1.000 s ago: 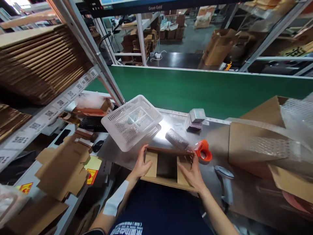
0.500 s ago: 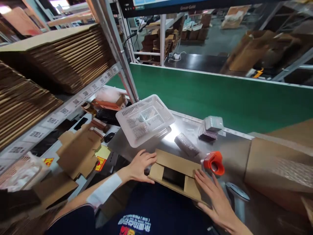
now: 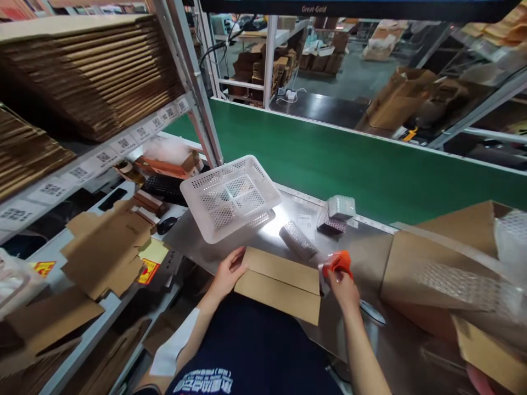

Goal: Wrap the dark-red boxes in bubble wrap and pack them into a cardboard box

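A brown cardboard box lies at the table's near edge against my body, its two long flaps folded over the opening. My left hand grips the box's left end, fingers behind and thumb near the corner. To the right of the box, my right hand is closed around an orange tape dispenser. Behind the box lies a bubble-wrapped packet. Farther back, bubble-wrapped small boxes are stacked by the conveyor's edge.
A white perforated basket sits back left. Beyond the table runs a green conveyor belt. A large carton with bubble wrap stands at right, a scanner near it. Stacked flat cardboard fills the left shelf.
The box flaps have folded down over the opening. My right hand has left the box's right end and taken hold of the tape dispenser. The view has shifted slightly right.
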Motion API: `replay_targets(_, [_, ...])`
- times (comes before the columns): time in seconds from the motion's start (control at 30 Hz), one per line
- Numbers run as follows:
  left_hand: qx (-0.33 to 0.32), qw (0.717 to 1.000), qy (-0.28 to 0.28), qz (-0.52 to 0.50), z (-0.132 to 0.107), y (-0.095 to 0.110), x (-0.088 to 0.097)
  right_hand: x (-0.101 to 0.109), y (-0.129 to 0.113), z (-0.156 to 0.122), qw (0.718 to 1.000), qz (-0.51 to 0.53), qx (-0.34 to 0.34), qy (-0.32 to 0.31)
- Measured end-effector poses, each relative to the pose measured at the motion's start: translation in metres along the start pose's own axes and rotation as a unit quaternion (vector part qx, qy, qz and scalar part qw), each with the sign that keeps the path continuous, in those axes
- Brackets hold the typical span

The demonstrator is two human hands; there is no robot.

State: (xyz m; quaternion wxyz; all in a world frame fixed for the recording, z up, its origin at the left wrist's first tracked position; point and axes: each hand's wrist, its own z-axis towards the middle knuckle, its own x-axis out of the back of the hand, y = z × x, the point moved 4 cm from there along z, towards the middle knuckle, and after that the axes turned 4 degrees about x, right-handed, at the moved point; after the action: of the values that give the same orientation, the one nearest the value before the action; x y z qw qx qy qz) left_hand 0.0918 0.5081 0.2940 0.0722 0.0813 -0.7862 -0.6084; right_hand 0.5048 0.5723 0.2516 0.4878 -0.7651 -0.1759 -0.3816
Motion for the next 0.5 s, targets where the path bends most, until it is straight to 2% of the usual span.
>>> replay_targets(0.1, [0.028,0.999,-0.011,-0.013,0.001,0.002,0.001,-0.019,0.002,0.017,0.991,-0.105,-0.060,-0.061])
replay_targets(0.17, [0.035,0.999,-0.023,-0.011,0.002,0.009,0.002,-0.026,-0.005,0.023,0.992,-0.096,-0.066,-0.056])
replay_targets(0.23, [0.045,0.998,-0.048,-0.006,0.004,0.016,0.003,-0.022,-0.010,0.029,0.994,-0.062,-0.069,-0.054])
replay_targets(0.3, [0.055,0.995,-0.083,0.000,0.005,0.022,0.001,-0.004,-0.014,0.032,0.996,-0.021,-0.058,-0.061])
replay_targets(0.4, [0.043,0.992,-0.121,0.009,0.006,0.029,-0.003,0.044,-0.027,0.025,0.991,0.085,0.015,-0.101])
replay_targets(0.47, [0.024,0.993,-0.119,0.011,0.006,0.034,-0.005,0.072,-0.049,0.007,0.970,0.172,0.067,-0.159])
replay_targets(0.5, [0.019,0.993,-0.115,0.011,0.007,0.035,-0.005,0.080,-0.064,-0.005,0.954,0.193,0.085,-0.211])
